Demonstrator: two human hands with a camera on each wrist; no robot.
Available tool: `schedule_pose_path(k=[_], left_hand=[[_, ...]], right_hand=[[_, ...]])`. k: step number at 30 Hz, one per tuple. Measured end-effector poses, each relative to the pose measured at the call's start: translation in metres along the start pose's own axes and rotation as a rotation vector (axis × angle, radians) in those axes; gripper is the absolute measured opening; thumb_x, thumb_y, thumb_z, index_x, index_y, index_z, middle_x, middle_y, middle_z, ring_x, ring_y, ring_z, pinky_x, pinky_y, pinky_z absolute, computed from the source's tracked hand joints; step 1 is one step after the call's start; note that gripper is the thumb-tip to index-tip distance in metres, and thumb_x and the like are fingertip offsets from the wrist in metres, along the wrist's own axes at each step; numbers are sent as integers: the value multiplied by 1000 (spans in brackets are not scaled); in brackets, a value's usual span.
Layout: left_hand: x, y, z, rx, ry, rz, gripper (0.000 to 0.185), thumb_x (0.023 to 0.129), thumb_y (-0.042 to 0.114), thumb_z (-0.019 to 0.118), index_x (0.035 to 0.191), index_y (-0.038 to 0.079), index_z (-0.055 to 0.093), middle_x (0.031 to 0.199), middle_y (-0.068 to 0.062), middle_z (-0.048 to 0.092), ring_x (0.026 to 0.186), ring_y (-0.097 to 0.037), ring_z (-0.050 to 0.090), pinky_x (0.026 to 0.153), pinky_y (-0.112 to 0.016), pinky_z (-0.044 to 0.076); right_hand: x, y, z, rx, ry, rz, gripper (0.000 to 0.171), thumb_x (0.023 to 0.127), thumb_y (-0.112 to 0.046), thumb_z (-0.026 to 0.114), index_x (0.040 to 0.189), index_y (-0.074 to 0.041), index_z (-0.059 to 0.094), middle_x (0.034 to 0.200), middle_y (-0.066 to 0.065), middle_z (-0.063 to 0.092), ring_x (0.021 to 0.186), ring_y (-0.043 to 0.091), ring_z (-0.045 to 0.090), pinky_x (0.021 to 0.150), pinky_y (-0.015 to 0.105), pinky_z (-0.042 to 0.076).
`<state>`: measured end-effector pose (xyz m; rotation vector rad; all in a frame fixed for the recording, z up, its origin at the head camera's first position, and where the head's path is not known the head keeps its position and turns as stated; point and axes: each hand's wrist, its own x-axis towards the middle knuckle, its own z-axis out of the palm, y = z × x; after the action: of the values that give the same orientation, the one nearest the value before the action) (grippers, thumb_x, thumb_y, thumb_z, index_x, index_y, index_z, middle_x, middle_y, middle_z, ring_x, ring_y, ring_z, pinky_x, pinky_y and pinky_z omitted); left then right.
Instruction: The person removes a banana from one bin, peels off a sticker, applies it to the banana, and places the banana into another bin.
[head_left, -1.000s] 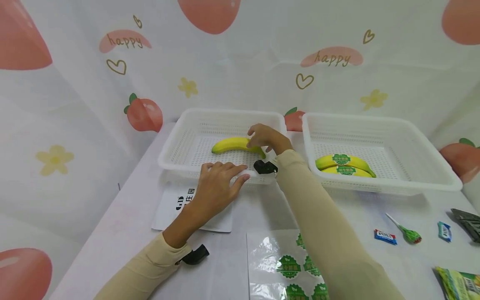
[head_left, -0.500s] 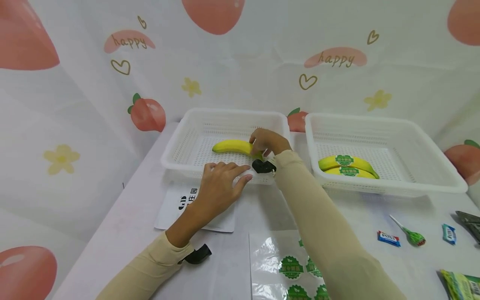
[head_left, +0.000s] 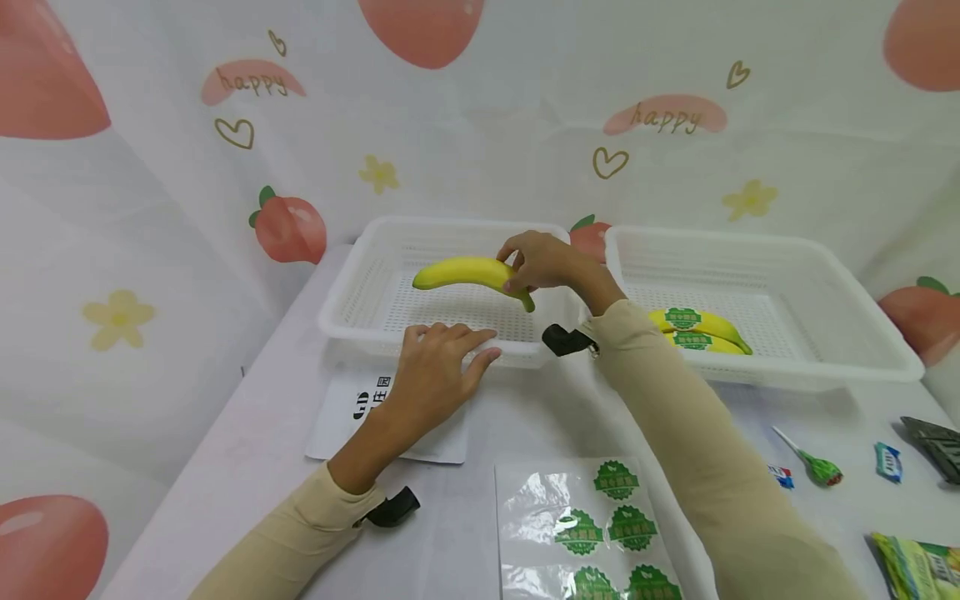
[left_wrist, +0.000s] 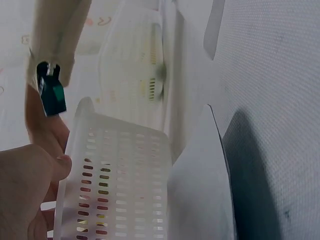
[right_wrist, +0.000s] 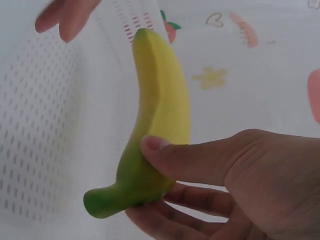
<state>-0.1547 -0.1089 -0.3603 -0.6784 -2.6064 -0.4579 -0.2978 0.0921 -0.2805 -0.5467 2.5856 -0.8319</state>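
Observation:
A yellow banana [head_left: 461, 271] with a green stem end [right_wrist: 100, 200] is held above the floor of the left white basket [head_left: 356, 332]. My right hand [head_left: 546, 260] pinches it near the stem, the thumb on one side and fingers behind, as the right wrist view [right_wrist: 270, 175] shows. My left hand [head_left: 435, 371] grips the front rim of that basket; its fingers reach over the inner side, and the thumb [left_wrist: 61, 167] lies at the outer side. In the right basket [head_left: 810, 371] lie bananas [head_left: 708, 325] with green stickers.
A sheet of round green stickers [head_left: 525, 500] lies in front. Under the left basket's front is a white card [head_left: 442, 446]. To the right are a lollipop [head_left: 821, 468], small wrapped candies [head_left: 888, 462], a black object [head_left: 933, 446] and a green-yellow packet [head_left: 918, 567].
My right hand has taken hold of the banana and raised it off the basket floor, its forearm shifting right. My left hand stays on the rim.

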Motion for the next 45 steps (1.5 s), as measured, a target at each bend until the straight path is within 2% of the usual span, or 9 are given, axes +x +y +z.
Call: schedule_pose_path(k=[2,9,13,16,22,28,35,41,45], left_hand=[[0,-1,0,2,0,-2,34,105,42,65,131,21,77,115,-1,79,106,-28,71,99,-57,45],[0,-5,0,-7,10,-3,34,106,41,65,130,21,77,115,-1,79,105,-28,72,99,-57,45],[-1,-7,-1,-19,19,-3,33,105,41,66,129,21,78,114,-1,80,105,-29,72,98,-58,45],[-2,-8,0,-30,20,-3,34,105,42,66,129,21,78,114,-1,80,105,-30,72,97,-58,44],[-2,-6,-2,-59,13,-38,31,102,39,71,123,18,79,110,-1,79,101,-27,71,100,-57,43],[-2,-4,-4,-55,-25,-52,31,104,34,68,129,20,77,116,-2,79,107,-28,71,101,-58,43],[-3,-4,-7,-58,-25,-54,34,106,40,63,130,21,77,118,-2,79,110,-30,71,101,-58,42],[-1,-4,-11,-69,-32,-50,33,106,38,65,131,20,76,121,-3,78,113,-30,70,102,-59,42],[-1,0,-19,-163,38,-15,27,102,27,72,126,17,78,118,-3,77,112,-31,69,95,-56,47]], right_hand=[[-10,0,-5,3,28,-40,51,95,-12,79,143,-5,61,123,21,69,98,32,76,96,48,60],[-57,8,-17,7,119,-179,51,95,-19,80,143,-13,63,125,12,71,117,29,69,99,52,55],[-84,16,-18,-6,183,-259,51,94,-20,83,141,-13,65,123,7,72,116,27,69,99,51,56],[-109,21,-16,13,214,-279,51,94,-21,84,141,-13,66,121,5,73,114,24,69,97,47,56],[-151,40,-4,90,189,-304,49,92,-20,86,138,-17,68,111,0,73,106,16,69,89,29,59],[-182,67,22,105,155,-297,51,91,-19,86,138,-15,68,110,-2,72,103,13,69,85,28,61],[-202,87,48,61,115,-236,49,92,-17,84,138,-12,68,109,-7,72,102,11,67,84,28,61],[-198,102,65,20,100,-226,49,91,-14,84,137,-10,68,112,-6,72,102,12,67,85,30,60],[-190,112,72,10,121,-227,48,90,-16,85,135,-6,70,110,-5,75,101,13,69,86,34,61]])
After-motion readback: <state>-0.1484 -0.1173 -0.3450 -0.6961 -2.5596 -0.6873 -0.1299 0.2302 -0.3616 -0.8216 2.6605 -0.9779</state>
